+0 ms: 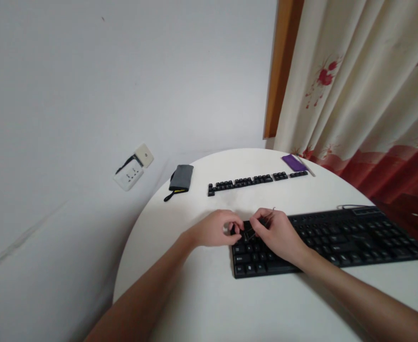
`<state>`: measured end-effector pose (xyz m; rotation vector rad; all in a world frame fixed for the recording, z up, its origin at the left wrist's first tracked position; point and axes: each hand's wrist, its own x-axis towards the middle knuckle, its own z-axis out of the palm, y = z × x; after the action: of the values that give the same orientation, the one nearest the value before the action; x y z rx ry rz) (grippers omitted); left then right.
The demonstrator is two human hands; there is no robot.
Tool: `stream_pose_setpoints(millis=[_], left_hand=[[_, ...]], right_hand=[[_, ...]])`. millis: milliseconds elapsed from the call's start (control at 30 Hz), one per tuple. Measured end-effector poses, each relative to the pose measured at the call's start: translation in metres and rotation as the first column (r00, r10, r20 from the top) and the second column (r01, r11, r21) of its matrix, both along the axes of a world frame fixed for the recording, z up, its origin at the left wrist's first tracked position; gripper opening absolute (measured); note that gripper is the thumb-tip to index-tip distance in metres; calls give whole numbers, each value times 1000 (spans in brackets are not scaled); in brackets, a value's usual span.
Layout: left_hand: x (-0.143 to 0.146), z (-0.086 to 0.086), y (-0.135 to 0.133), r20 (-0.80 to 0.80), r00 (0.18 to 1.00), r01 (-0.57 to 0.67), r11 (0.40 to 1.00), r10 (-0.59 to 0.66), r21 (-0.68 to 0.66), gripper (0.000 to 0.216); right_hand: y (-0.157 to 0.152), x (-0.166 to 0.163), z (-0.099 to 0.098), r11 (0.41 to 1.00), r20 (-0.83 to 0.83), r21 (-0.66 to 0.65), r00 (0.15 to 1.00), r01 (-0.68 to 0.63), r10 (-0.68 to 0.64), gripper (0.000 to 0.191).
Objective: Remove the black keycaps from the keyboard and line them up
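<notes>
A black keyboard (337,240) lies across the round white table (201,304). Both my hands meet over its upper left corner. My left hand (216,229) is curled, its fingertips pinched at a key there. My right hand (278,233) is closed on a thin wire keycap puller (262,223), whose end sits over the same corner keys. A row of removed black keycaps (255,181) is lined up farther back on the table.
A grey pouch with a black strap (181,179) sits at the table's far left edge. A purple cloth and a pale stick (296,162) lie at the back right. A wall socket (132,168) is on the white wall, and a curtain (365,95) hangs right.
</notes>
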<state>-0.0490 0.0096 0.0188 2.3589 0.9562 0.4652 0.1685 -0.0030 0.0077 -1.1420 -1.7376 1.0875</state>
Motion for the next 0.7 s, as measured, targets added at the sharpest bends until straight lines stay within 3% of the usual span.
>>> stream_pose_setpoints(millis=[233, 533, 700], left_hand=[[4, -1, 2, 48, 993, 106, 994, -105, -16, 16], [4, -7, 7, 62, 994, 91, 995, -89, -45, 24], [6, -7, 6, 38, 993, 117, 993, -116, -24, 21]], right_hand=[[-5, -5, -4, 999, 63, 32, 998, -16, 14, 21], [-19, -18, -5, 977, 321, 199, 947, -81, 13, 23], [-18, -16, -3, 976, 359, 192, 933, -107, 32, 25]])
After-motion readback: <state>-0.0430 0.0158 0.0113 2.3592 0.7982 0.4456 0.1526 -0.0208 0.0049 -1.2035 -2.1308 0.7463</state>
